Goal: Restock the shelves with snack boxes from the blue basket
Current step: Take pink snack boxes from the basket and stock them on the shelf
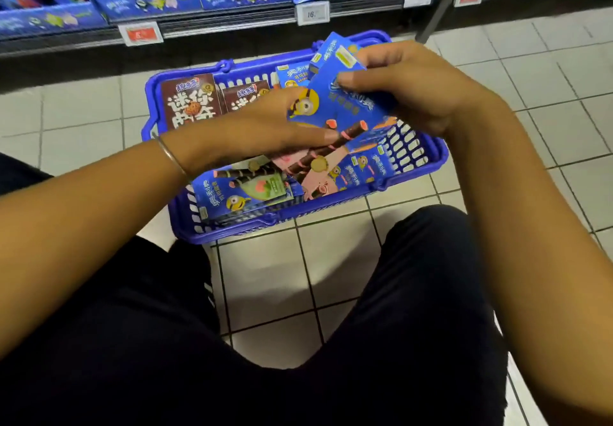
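Shelf-edge price tag (312, 13), white: "16." legible, the digits after it blurred. Red tag (140, 34) further left: a "5", only just made out.

Brown box (190, 102) in basket (229, 231): large white "迷你" on the front, smaller "趣多多" logo above. Second brown box (245, 100) just beside it: same logo, "迷" partly covered.

Held box (351, 100), blue: script too blurred to read. Blue boxes (245, 193) lower in basket: print illegible.

We see dim store light with a soft sheen on the floor tiles (275, 276). The top shelf (212, 19) looks blurred, its lines bowing.
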`<act>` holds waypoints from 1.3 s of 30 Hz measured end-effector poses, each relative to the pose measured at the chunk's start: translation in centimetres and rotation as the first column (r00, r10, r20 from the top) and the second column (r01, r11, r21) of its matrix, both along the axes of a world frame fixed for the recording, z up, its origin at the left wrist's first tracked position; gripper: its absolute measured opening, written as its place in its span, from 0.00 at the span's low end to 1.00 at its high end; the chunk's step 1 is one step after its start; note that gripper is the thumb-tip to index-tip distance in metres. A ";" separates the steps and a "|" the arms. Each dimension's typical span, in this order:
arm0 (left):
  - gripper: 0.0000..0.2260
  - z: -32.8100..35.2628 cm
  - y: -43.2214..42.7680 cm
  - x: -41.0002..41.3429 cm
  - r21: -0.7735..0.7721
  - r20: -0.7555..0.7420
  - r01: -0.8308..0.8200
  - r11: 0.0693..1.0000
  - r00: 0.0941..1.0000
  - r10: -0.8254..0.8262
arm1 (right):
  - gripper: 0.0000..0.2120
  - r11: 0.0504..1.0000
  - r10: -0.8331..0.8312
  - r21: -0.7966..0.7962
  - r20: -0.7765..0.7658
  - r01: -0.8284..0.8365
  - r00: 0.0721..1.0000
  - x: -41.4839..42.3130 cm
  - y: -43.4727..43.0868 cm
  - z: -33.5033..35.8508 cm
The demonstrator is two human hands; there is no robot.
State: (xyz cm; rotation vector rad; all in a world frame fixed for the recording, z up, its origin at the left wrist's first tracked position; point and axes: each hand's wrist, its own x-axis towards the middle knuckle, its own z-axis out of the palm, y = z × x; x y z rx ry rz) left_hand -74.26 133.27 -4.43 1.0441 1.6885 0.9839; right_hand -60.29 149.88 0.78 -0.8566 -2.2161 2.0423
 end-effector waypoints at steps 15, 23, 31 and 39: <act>0.14 -3.4 -1.5 -1.4 -0.144 0.124 -0.301 0.943 0.940 0.319 | 0.10 0.962 -0.227 0.254 0.548 0.099 0.805 -2.7 2.2 -14.9; 0.11 -4.3 -2.4 -2.1 -0.193 0.139 -0.378 0.905 0.903 0.407 | 0.21 0.920 -0.025 0.292 0.707 -0.260 0.707 -4.0 1.6 -17.8; 0.10 -4.8 -2.9 -1.8 -0.176 0.083 -0.379 0.909 0.914 0.397 | 0.19 0.912 -0.058 0.309 0.748 -0.270 0.661 -3.9 1.8 -19.5; 0.08 -4.6 -2.4 -1.5 -0.151 0.088 -0.383 0.912 0.913 0.398 | 0.11 0.907 -0.121 0.384 0.628 -0.171 0.769 -2.7 1.5 -16.7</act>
